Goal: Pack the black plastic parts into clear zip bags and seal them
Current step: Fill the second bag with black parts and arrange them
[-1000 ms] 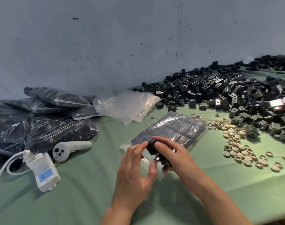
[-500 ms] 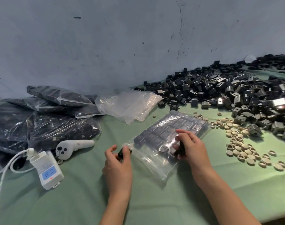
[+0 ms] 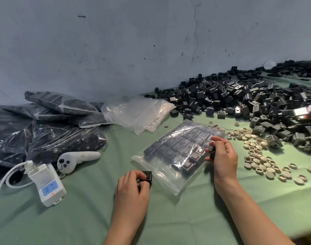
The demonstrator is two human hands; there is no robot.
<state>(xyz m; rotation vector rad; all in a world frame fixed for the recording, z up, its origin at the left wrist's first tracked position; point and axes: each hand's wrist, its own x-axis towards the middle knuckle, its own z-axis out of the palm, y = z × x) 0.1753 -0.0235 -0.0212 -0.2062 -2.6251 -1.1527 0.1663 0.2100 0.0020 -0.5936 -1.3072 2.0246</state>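
Observation:
A clear zip bag [image 3: 170, 167] lies flat on the green cloth, with rows of black plastic parts inside it. My left hand [image 3: 133, 190] grips one black part [image 3: 147, 175] just left of the bag's near corner. At the bag's right edge my right hand [image 3: 222, 154] pinches another black part [image 3: 212, 152]. A big heap of loose black parts [image 3: 248, 103] covers the back right of the table.
Filled bags [image 3: 50, 138] are stacked at the left against the wall, beside a pile of empty clear bags [image 3: 137, 112]. A white controller [image 3: 76, 159] and a white charger with cable [image 3: 48, 186] lie front left. Several beige caps [image 3: 261, 156] are scattered right of the bag.
My hands, together over the bag's near end a second ago, have separated. The left hand carried one part to the bag's near-left corner; the right moved to the bag's right edge.

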